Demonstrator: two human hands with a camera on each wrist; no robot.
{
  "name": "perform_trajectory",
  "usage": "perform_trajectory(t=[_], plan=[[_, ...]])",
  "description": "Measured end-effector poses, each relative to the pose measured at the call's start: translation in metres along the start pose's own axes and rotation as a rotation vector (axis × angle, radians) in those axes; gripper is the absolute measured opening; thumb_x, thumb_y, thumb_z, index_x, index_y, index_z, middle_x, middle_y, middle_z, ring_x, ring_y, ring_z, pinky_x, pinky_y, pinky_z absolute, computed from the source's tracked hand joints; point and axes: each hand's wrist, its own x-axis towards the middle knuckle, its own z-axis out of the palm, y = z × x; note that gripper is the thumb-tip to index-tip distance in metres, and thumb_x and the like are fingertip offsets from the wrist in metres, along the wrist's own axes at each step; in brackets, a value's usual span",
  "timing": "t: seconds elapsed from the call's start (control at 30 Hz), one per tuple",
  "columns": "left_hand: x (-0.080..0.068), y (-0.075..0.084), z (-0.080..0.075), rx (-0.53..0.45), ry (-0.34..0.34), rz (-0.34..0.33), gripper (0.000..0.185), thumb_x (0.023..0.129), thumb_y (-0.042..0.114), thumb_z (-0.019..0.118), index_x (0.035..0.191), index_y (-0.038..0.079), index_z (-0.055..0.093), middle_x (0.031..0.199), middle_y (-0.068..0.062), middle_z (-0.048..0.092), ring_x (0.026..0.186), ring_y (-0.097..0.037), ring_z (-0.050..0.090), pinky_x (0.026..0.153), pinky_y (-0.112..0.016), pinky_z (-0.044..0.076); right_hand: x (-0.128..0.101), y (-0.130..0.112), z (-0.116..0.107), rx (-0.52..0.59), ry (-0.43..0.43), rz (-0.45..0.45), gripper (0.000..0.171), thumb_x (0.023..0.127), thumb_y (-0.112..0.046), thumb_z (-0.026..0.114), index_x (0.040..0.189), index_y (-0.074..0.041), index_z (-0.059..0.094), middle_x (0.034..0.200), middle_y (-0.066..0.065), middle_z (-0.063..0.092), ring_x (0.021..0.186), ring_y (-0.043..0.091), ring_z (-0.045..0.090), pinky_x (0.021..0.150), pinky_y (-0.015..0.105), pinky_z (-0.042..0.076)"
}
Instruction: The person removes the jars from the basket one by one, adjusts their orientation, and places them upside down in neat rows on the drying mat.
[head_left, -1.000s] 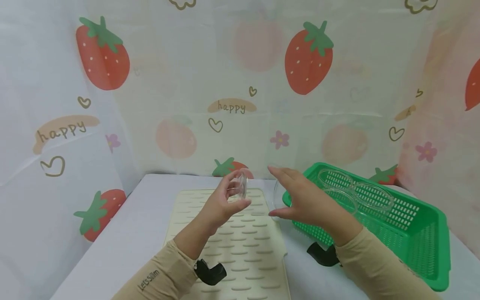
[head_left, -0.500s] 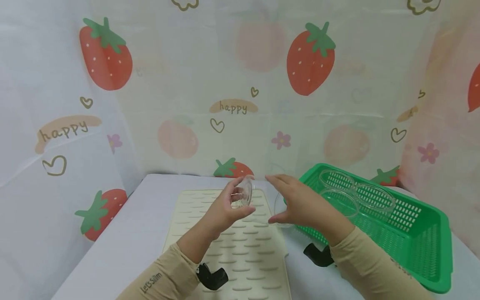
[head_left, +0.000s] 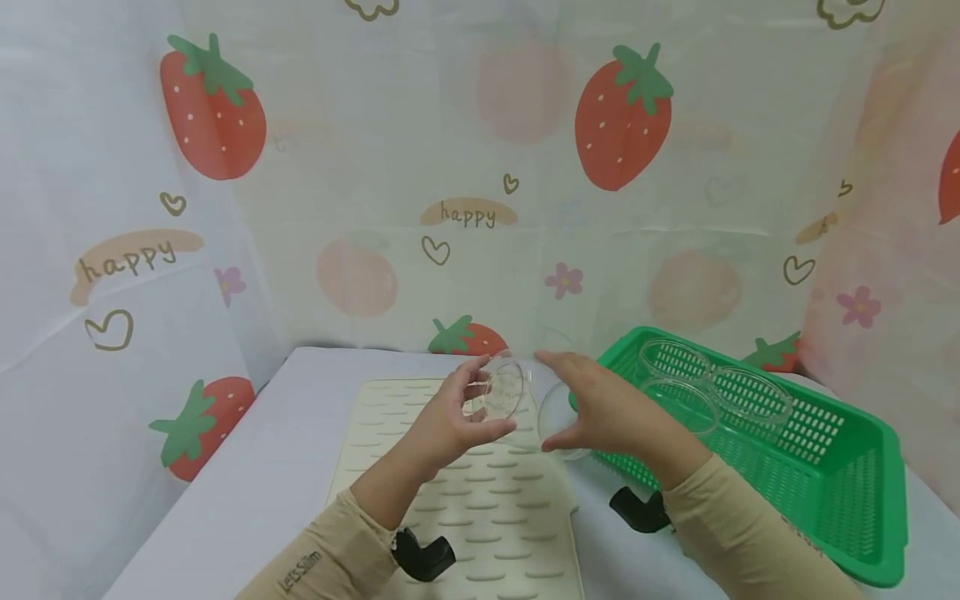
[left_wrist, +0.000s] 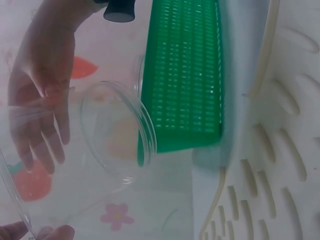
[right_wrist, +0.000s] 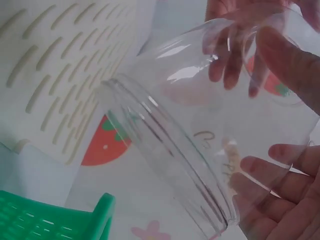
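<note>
Mid-step, pairing two clear dishes above ribbed mat (head_left: 465, 492): left hand (head_left: 450, 421) pinching small clear dish (head_left: 504, 390), right hand (head_left: 600, 410) gripping larger clear dish (head_left: 557, 421), rims nearly facing; next probably aligning rims, then nesting.

Printed twice on the strawberry curtain (head_left: 360, 167): the word "happy", once on a tan patch at the left (head_left: 127, 260), once on a smaller tan patch in the middle (head_left: 467, 213). Printed on the left sleeve (head_left: 322, 558): small dark letters, something like "Let's Slim" (head_left: 298, 570), hard to read.
</note>
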Motion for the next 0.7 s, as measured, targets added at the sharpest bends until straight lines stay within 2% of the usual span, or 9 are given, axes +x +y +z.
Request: perform_trajectory(t=[0.23, 0.43, 0.53, 0.7], plan=[[-0.003, 0.003, -0.006, -0.019, -0.029, 0.026, 0.086, 0.073, 0.019, 0.076, 0.143, 0.017, 0.026, 0.138, -0.005, 0.033, 0.127, -0.021, 0.034, 0.101, -0.036, 0.037, 0.002, 0.010, 0.004, 0.088, 0.010, -0.019, 0.101, 0.061, -0.046, 0.081, 0.141, -0.008, 0.032, 0.140, 0.009, 0.039, 0.128, 0.028, 0.036, 0.102, 0.046, 0.034], [-0.005, 0.006, -0.010, -0.040, -0.051, 0.068, 0.087, 0.072, 0.019, 0.077, 0.142, 0.018, 0.025, 0.138, -0.004, 0.033, 0.129, -0.020, 0.034, 0.101, -0.034, 0.036, 0.002, 0.020, 0.011, 0.251, 0.018, 0.016, 0.104, 0.059, -0.050, 0.080, 0.142, -0.010, 0.031, 0.140, 0.006, 0.039, 0.125, 0.026, 0.042, 0.100, 0.044, 0.037], [-0.005, 0.006, -0.011, -0.058, -0.054, 0.077, 0.087, 0.072, 0.016, 0.078, 0.142, 0.018, 0.026, 0.139, -0.001, 0.033, 0.127, -0.016, 0.035, 0.101, -0.034, 0.036, 0.002, 0.022, 0.014, 0.322, 0.025, 0.011, 0.103, 0.060, -0.048, 0.081, 0.141, -0.010, 0.030, 0.140, 0.006, 0.039, 0.123, 0.027, 0.043, 0.099, 0.044, 0.038], [-0.006, 0.004, -0.015, -0.072, -0.053, 0.101, 0.085, 0.072, 0.010, 0.077, 0.141, 0.017, 0.029, 0.138, 0.002, 0.033, 0.126, -0.015, 0.037, 0.101, -0.032, 0.036, 0.003, 0.023, 0.022, 0.446, 0.051, -0.052, 0.094, 0.064, -0.037, 0.082, 0.139, -0.012, 0.033, 0.135, 0.004, 0.042, 0.123, 0.024, 0.043, 0.099, 0.041, 0.039]])
